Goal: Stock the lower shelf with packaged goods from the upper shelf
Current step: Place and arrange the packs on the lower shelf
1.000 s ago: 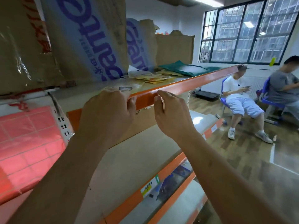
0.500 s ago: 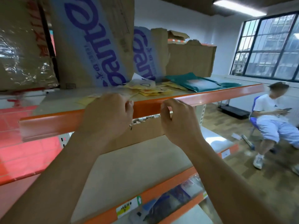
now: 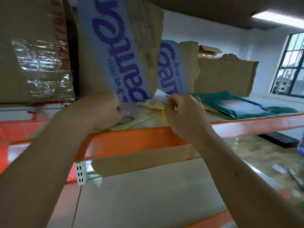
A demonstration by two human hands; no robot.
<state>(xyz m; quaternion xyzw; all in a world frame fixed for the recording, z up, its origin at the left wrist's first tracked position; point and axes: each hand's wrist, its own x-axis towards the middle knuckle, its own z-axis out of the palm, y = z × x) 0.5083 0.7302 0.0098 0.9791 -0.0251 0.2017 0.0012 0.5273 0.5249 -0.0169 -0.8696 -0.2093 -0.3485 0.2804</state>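
On the upper shelf [image 3: 131, 142], behind its orange front rail, lies a flat pale packet [image 3: 139, 120] with a small printed picture. Past it sit yellow packets [image 3: 153, 106] and dark green packages [image 3: 236, 107]. My left hand [image 3: 102, 111] is on the pale packet's left end with its fingers curled onto it. My right hand [image 3: 182, 114] is at the packet's right end, fingers curled and thumb pinched against them; the hand hides the exact contact. The beige lower shelf [image 3: 156, 195] runs below my forearms.
Tall cardboard boxes with blue lettering [image 3: 121, 51] and a taped box [image 3: 36, 63] stand at the back of the upper shelf. A brown carton [image 3: 139, 160] sits under the orange rail. A window [image 3: 291, 66] is at the far right.
Both hands have risen from the orange rail onto the upper shelf and closed at the pale packet. The view has tilted up; the seated person is out of frame.
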